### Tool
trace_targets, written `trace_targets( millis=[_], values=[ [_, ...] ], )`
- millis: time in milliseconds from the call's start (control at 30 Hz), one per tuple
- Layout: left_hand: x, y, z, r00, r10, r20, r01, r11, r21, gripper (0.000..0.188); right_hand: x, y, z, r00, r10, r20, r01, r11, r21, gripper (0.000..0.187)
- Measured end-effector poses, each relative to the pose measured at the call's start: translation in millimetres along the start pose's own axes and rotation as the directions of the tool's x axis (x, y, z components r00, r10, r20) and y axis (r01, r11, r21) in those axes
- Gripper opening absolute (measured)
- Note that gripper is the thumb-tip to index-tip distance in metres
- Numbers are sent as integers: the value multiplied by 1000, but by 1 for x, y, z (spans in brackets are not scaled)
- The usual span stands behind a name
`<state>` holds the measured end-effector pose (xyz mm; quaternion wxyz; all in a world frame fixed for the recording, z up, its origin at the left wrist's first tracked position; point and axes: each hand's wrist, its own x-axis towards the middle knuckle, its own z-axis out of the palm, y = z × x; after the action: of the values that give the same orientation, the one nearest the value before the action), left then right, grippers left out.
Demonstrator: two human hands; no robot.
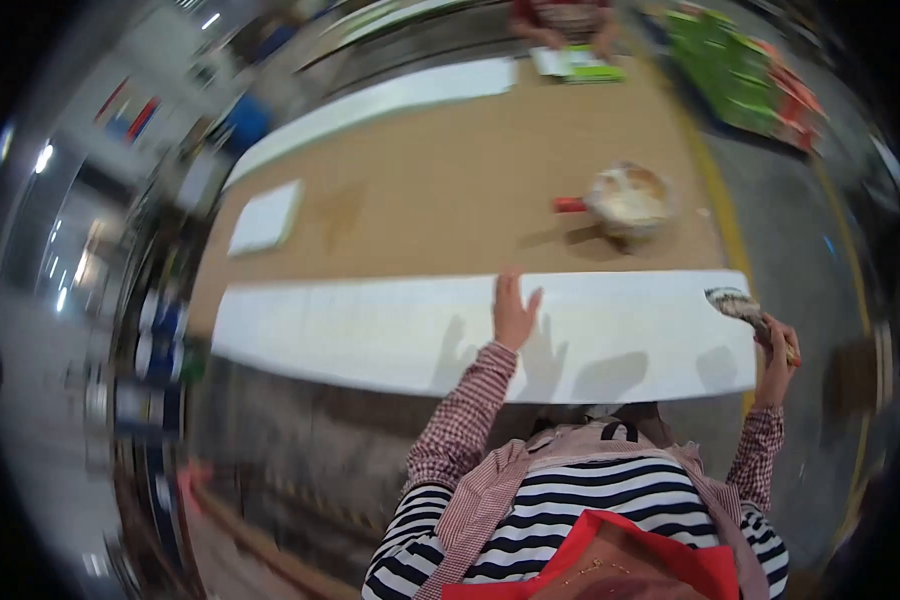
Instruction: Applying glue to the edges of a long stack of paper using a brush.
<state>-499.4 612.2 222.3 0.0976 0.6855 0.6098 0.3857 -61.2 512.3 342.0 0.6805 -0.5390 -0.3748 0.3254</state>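
A long white sheet lies across the near side of the table. My left hand is over its far half with fingers stretched and thumb apart, holding nothing. I cannot tell whether the palm touches the sheet. At the sheet's right end my right hand grips a brush. The brush's pale, coated bristles point left over the sheet. Beyond the sheet stands a pan with a red handle, holding a whitish, paste-like substance.
The brown tabletop bears a small white block of sheets at left and another long white piece farther back. Across the table, a person's hands are at a green-and-white item. A green-and-red pile lies right of the table.
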Motion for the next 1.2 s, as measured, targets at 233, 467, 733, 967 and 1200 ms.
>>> trace_targets(
  millis=[233, 467, 733, 967, 1200],
  values=[
    [235, -13, 123, 872, 53, 486, -260, 892, 370, 70, -40, -14, -45, 772, -10, -636, 85, 993, 88, 10],
    [270, -18, 233, 642, -19, 766, -382, 858, 342, 43, -153, 7, -116, 537, -14, -844, 211, 970, 118, 11],
    [251, -40, 296, 142, 9, 990, 820, 558, -123, 16, -220, -7, -156, 271, -53, -961, 187, 982, -2, 15],
    [187, 81, 283, 508, -199, 838, 747, 586, -313, 13, -235, -11, -291, 81, -111, -990, 327, 942, -79, 22],
    [78, 254, 235, 701, -220, 678, 652, 583, -485, 14, -179, -37, -454, 143, -55, -988, 312, 950, -8, 26]
  ],
)
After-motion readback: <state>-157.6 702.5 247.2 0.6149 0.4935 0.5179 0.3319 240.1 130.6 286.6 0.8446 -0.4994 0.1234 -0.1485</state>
